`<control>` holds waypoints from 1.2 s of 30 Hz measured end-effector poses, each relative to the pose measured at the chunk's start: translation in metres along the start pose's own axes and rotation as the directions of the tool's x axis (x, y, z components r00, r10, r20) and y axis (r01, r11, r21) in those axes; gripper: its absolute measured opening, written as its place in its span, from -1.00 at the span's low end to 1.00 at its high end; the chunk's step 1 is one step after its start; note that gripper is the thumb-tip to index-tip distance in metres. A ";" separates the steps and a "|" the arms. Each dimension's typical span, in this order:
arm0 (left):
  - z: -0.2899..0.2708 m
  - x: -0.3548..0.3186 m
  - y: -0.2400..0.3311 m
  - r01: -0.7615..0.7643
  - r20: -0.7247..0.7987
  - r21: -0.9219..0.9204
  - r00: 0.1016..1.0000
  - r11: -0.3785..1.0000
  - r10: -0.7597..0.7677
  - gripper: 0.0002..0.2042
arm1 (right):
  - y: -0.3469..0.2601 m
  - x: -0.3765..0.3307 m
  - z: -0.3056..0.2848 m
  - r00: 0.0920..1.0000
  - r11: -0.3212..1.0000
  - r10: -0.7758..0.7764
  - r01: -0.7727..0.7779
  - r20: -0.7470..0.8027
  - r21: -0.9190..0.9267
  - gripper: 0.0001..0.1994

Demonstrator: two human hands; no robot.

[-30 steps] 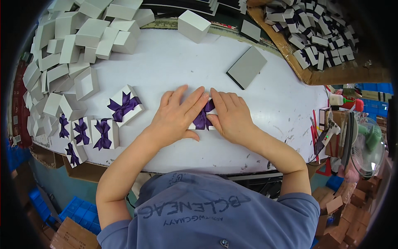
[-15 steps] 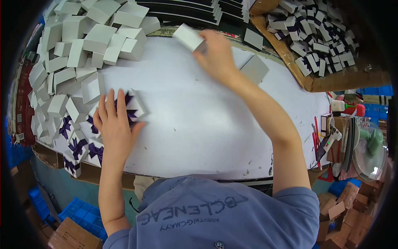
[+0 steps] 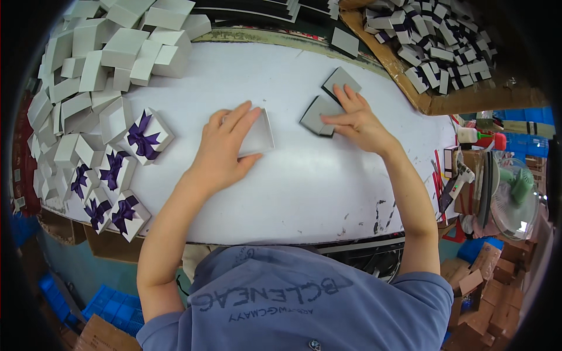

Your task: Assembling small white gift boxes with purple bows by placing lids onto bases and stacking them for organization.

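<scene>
My left hand (image 3: 219, 151) curves around a shallow white box (image 3: 257, 134) that lies open side up on the white table, fingers along its far side and thumb at its near edge. To its right, my right hand (image 3: 364, 124) has its fingers on a square grey pad with dark edges (image 3: 319, 114), which looks slightly tilted. A second grey pad (image 3: 342, 82) lies just beyond, close to the fingertips of that hand. Left of my left hand sits a white box lid with a purple ribbon bow (image 3: 146, 137), beside several similar bowed ones (image 3: 126, 213).
A large heap of plain white boxes (image 3: 93, 70) covers the table's far left. At the far right stands a cardboard carton (image 3: 436, 105) with many small ribboned boxes. One grey pad (image 3: 344, 42) lies near the back edge. A glue gun (image 3: 456, 186) and a fan (image 3: 518, 196) are at right.
The white box has come from the far side to the middle and is now under my left hand, which left the bowed lids. My right hand has moved right, onto the pads.
</scene>
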State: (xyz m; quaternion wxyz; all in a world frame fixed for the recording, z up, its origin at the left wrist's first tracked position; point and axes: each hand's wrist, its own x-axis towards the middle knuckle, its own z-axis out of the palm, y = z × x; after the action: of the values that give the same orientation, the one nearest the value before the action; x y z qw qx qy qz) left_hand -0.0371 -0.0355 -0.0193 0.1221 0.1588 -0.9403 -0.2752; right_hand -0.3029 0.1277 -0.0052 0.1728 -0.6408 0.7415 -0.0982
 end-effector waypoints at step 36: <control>0.022 -0.055 0.001 -0.218 -0.136 -0.200 0.972 0.955 0.193 -0.42 | 0.239 -0.023 -0.081 0.613 0.679 0.613 -0.731 -0.497 -0.064 -0.32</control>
State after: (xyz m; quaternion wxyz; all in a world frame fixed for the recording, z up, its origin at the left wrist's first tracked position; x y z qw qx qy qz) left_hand 0.0062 -0.0035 -0.0448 0.2202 0.0617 -0.9081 -0.3508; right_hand -0.5506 0.1820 -0.0156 -0.0597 -0.2896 0.9529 -0.0678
